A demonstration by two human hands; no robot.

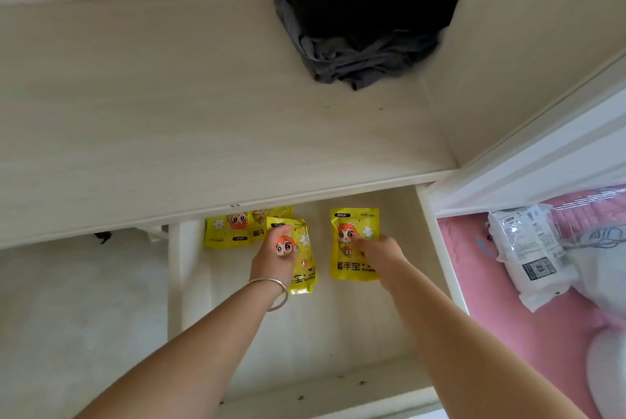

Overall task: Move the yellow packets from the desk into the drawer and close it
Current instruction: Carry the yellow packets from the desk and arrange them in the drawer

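From the head view, the drawer (338, 334) stood pulled open beneath the desk (169, 113) edge. The left hand (274, 257) pinched one yellow packet (305, 269) near the drawer's left wall, long axis running front to back, top toward the desk. The right hand (379, 254) lay fingers-down on a second packet (345, 249), likewise lengthwise, grip unclear. More packets (233, 229) lay at the back-left, half under the desk edge. Dark clothes (359, 18) sat at the desk's back-right corner.

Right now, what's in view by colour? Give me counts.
Yellow packets in the drawer: 4
Black clothing pile: 1
White package: 1
Silver bangle: 1
Total: 7
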